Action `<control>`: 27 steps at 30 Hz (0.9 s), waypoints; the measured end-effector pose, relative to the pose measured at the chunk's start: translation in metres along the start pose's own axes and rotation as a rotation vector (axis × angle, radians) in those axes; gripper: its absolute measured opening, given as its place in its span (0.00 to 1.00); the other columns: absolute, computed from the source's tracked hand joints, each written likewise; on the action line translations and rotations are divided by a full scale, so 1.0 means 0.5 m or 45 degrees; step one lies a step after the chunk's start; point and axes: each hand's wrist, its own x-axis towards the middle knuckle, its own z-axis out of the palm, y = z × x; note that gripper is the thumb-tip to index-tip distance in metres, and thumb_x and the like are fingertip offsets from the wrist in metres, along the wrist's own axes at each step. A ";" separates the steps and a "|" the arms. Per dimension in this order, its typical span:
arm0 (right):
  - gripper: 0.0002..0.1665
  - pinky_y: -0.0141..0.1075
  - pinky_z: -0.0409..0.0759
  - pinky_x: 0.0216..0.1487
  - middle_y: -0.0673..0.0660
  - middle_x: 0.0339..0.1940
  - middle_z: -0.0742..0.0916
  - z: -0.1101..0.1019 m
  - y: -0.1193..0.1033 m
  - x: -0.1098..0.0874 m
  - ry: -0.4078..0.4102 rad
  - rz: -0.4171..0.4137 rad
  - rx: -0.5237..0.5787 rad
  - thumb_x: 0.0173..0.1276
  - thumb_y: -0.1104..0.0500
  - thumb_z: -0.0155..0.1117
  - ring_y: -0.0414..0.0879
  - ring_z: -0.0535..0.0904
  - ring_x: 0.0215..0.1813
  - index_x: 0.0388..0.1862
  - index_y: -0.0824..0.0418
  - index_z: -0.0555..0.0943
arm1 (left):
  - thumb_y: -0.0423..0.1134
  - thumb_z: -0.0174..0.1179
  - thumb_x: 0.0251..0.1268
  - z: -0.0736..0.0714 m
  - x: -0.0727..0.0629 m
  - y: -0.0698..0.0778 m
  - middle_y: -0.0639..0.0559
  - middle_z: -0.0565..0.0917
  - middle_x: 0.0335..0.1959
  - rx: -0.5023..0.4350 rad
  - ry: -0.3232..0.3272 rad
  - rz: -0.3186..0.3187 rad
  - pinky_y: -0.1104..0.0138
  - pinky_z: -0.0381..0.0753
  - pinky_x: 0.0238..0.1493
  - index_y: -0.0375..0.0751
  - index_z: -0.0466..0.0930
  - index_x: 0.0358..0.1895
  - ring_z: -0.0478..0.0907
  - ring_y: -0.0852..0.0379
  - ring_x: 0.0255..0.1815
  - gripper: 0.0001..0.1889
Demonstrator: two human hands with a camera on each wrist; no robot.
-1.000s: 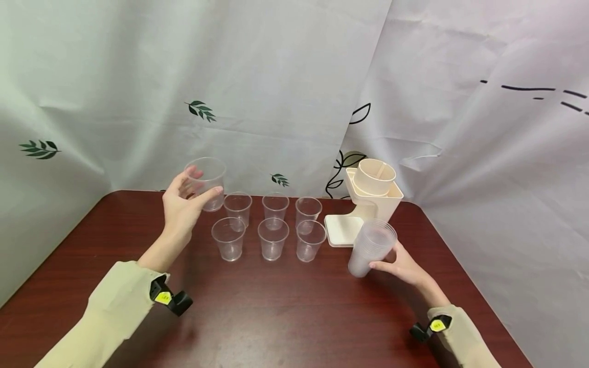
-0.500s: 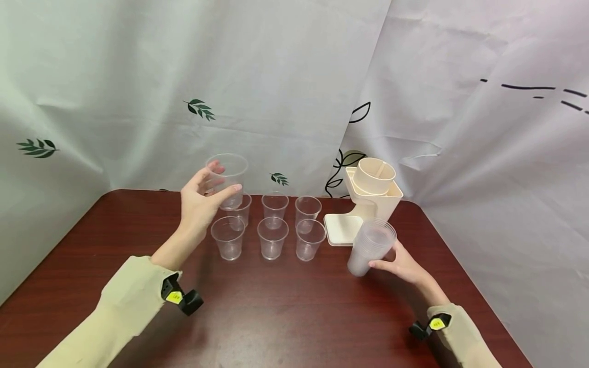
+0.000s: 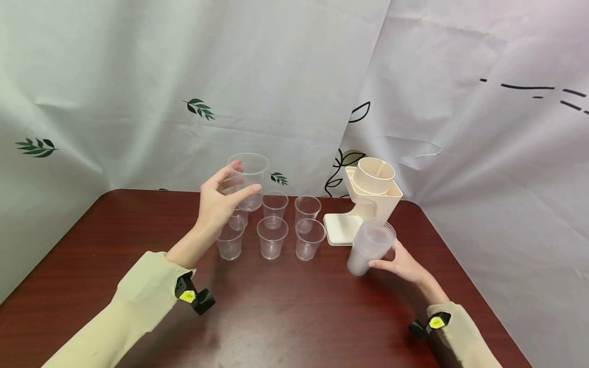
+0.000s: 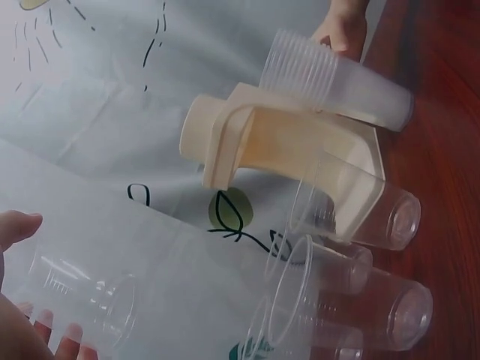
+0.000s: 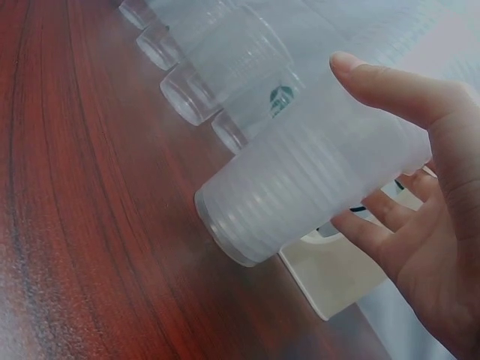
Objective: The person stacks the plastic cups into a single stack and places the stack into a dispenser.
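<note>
Remotely, I noted the left hand gripping a plastic cup aloft near the table's back edge, the right hand nested cups nearer the right edge; low carriage could topple standing cups.

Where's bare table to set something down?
Free: table in front of the six standing cups, between left sleeve and right sleeve; also the stretch left of the left hand. Crowded: back centre to right, with cups, cream stand and held cup stack.
</note>
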 end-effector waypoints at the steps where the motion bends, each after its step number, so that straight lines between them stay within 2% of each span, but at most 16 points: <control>1: 0.42 0.23 0.77 0.53 0.39 0.54 0.79 0.000 0.000 0.000 0.001 -0.001 -0.003 0.55 0.76 0.66 0.31 0.77 0.54 0.65 0.50 0.64 | 0.35 0.70 0.53 0.002 0.000 0.001 0.50 0.77 0.61 -0.002 -0.006 0.000 0.65 0.76 0.60 0.40 0.76 0.61 0.76 0.61 0.53 0.29; 8: 0.42 0.23 0.76 0.53 0.39 0.54 0.80 -0.002 0.006 0.001 0.009 -0.011 -0.013 0.54 0.76 0.66 0.31 0.78 0.54 0.65 0.51 0.65 | 0.36 0.71 0.52 0.024 -0.006 0.006 0.56 0.75 0.65 -0.007 -0.059 -0.017 0.62 0.75 0.63 0.44 0.76 0.62 0.76 0.58 0.57 0.30; 16: 0.42 0.22 0.76 0.54 0.39 0.53 0.80 -0.006 0.009 0.002 0.013 -0.020 -0.025 0.54 0.77 0.66 0.31 0.78 0.53 0.64 0.52 0.65 | 0.34 0.71 0.52 0.068 -0.022 0.005 0.47 0.79 0.58 -0.065 -0.110 -0.024 0.59 0.74 0.61 0.45 0.68 0.68 0.77 0.51 0.58 0.37; 27: 0.43 0.23 0.76 0.53 0.39 0.53 0.80 -0.005 0.011 0.002 0.019 -0.013 -0.035 0.54 0.77 0.66 0.31 0.78 0.53 0.65 0.52 0.64 | 0.31 0.72 0.48 0.133 -0.036 -0.012 0.44 0.81 0.55 -0.119 -0.160 -0.003 0.64 0.78 0.54 0.43 0.71 0.64 0.80 0.49 0.50 0.35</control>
